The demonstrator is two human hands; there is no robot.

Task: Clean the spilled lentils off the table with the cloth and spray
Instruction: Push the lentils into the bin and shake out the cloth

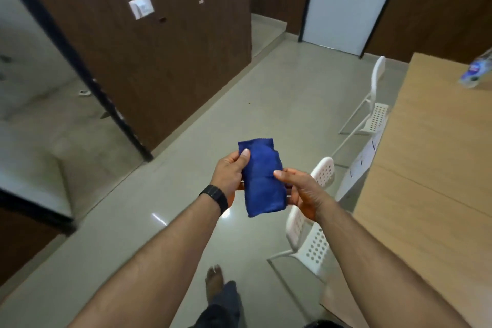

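A folded blue cloth [262,177] is held in mid-air over the tiled floor [170,194], well clear of the tabletop [431,168] at right. Left hand [229,176] pinches its left edge, fingers clamped on it; right hand [303,192] grips its right edge likewise. Two white chairs [316,237] stand along the tabletop edge. A blurred bottle [476,72] sits on the far tabletop. Open floor lies ahead.

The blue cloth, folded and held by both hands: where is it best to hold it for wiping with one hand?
Probably across the middle of the blue cloth, from its long right edge, where the right hand already pinches it. The left hand grips the opposite edge. The narrow folded pad suits one palm.
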